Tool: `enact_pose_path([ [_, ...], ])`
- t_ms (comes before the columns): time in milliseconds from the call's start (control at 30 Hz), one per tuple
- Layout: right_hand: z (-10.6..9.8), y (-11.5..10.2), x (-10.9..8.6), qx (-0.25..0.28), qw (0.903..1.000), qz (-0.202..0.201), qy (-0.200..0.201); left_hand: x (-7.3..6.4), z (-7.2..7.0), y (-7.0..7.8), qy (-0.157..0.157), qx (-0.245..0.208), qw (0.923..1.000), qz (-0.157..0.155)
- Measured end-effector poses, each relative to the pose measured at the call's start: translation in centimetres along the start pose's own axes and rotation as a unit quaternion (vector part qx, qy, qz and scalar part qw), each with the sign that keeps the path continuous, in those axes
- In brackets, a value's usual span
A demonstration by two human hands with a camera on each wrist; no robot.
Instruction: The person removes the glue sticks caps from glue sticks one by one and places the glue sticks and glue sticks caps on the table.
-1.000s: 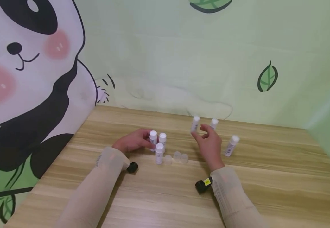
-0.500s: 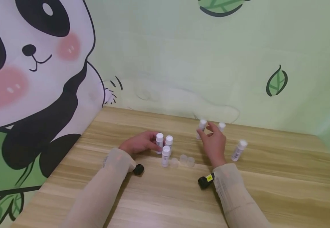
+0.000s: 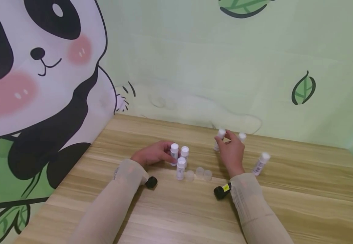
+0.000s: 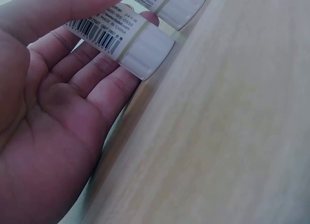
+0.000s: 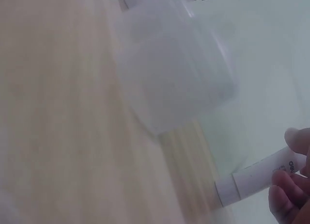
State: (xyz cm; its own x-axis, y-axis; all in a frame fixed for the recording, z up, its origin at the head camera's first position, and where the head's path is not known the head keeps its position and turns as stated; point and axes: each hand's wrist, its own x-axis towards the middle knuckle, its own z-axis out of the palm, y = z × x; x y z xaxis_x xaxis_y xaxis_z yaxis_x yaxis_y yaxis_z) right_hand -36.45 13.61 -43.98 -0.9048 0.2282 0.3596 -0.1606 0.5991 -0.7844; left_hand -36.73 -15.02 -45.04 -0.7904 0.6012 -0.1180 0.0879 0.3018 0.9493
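Note:
My left hand [image 3: 156,154] lies at the left of a close group of white glue sticks. Its thumb and fingers go round the leftmost glue stick [image 4: 118,37], whose barcode label faces the left wrist camera. A second stick [image 3: 184,152] stands right beside it, and a third glue stick [image 3: 181,169] stands in front. Farther back, my right hand [image 3: 233,154] pinches another white glue stick [image 5: 261,178] between thumb and fingers, near its upper end. Behind that hand, one more stick [image 3: 242,137] is partly hidden. A tilted-looking glue stick [image 3: 261,164] is to the right.
Several small translucent caps [image 3: 199,172] lie on the wooden table [image 3: 176,210] between the hands; a translucent cap [image 5: 174,73] looms large in the right wrist view. A green wall cloth [image 3: 194,67] with a panda closes off the table's back edge.
The head view has shifted, so the scene sits farther right. My right hand has moved back and left, its thumb now higher on the glue stick. My left hand keeps its hold.

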Motion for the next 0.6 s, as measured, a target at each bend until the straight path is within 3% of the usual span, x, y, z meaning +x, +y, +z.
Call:
enact_pose_path([
  [200, 0.11, 0.11, 0.21, -0.005, 0.9997, -0.02, 0.01, -0.13, 0.08, 0.34, 0.012, 0.019, 0.9994, -0.026],
  [600, 0.15, -0.06, 0.18, -0.002, 0.9994, -0.032, 0.015, -0.18, 0.08, 0.37, 0.018, 0.007, 0.9993, -0.03],
])
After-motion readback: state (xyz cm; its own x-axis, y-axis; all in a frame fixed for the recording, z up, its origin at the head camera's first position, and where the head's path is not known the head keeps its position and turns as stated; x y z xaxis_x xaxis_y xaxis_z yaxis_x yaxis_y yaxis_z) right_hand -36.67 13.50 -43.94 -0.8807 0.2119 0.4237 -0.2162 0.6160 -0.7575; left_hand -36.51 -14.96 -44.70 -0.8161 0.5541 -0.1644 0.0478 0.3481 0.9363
